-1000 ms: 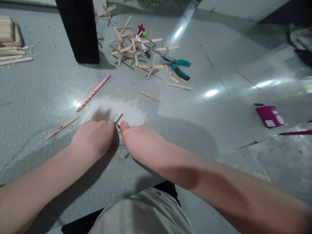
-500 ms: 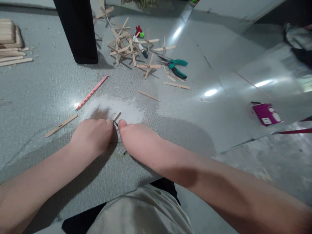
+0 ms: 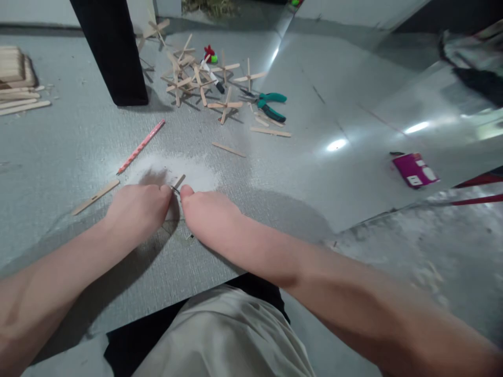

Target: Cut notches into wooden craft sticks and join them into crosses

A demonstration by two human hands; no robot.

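Observation:
Over a patch of pale powder (image 3: pixel 192 167) my two hands meet, both closed. My left hand (image 3: pixel 137 209) is a fist beside a short wooden craft stick (image 3: pixel 179 181), whose far end sticks out between the hands; its grip is hidden. My right hand (image 3: pixel 208 209) pinches a thin dark metal tool (image 3: pixel 175 189) with the thumb on top. The tool's narrow end crosses the stick towards my left fingers; its handle is covered. Left of my left hand lies a craft stick with a slot (image 3: pixel 95 198) in its middle. A pink pencil (image 3: pixel 141 146) rests beyond it.
Several crossed-stick pieces (image 3: pixel 178 84) lie at the back with a marker (image 3: pixel 212 77) and green-handled pliers (image 3: pixel 271 104). A black post (image 3: pixel 113 57) stands left of them, near stacked sticks (image 3: pixel 11 65). A purple packet (image 3: pixel 415 170) is right, near the table edge.
The whole view has shifted, so things on the table appear further left. My hands keep nearly the same hold around the stick and metal tool.

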